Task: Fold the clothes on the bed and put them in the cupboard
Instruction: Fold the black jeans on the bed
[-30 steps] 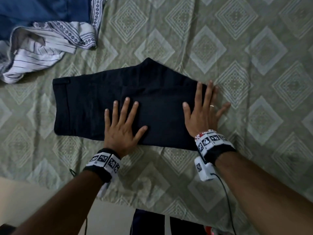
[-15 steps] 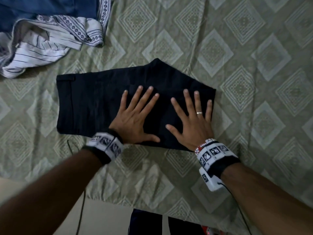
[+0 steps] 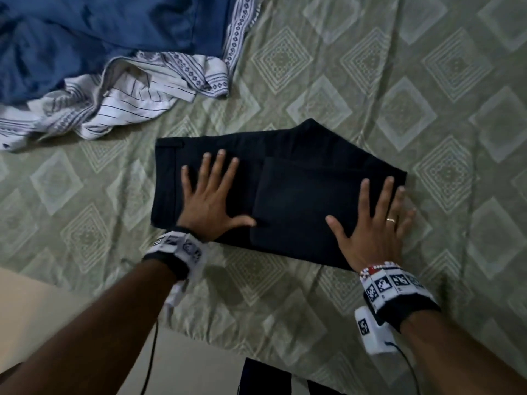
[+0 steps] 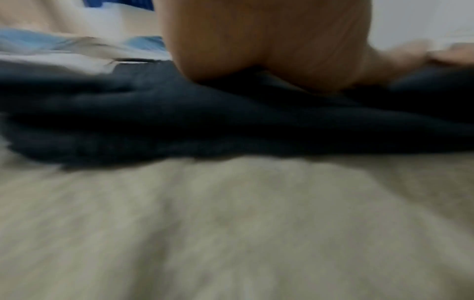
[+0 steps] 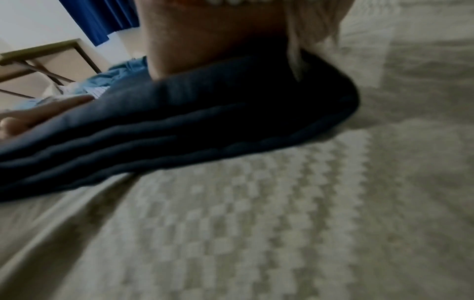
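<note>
A folded pair of dark navy cotton shorts (image 3: 285, 181) is pressed flat on the green diamond-patterned bedsheet (image 3: 399, 95) by the left hand (image 3: 209, 205) and right hand (image 3: 373, 229), fingers straight and spread. Smoothing appears under way; next, a grip under the edges seems needed for lifting toward the cupboard, which is not in view.

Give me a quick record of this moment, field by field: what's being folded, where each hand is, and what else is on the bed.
garment: dark trousers, folded, lying flat on the bedsheet
left hand: flat, fingers spread, pressing the trousers' left part
right hand: flat, pressing the right end, little finger at the edge
unfolded: striped white garment, blue garment, far left
cupboard: not in view
</note>
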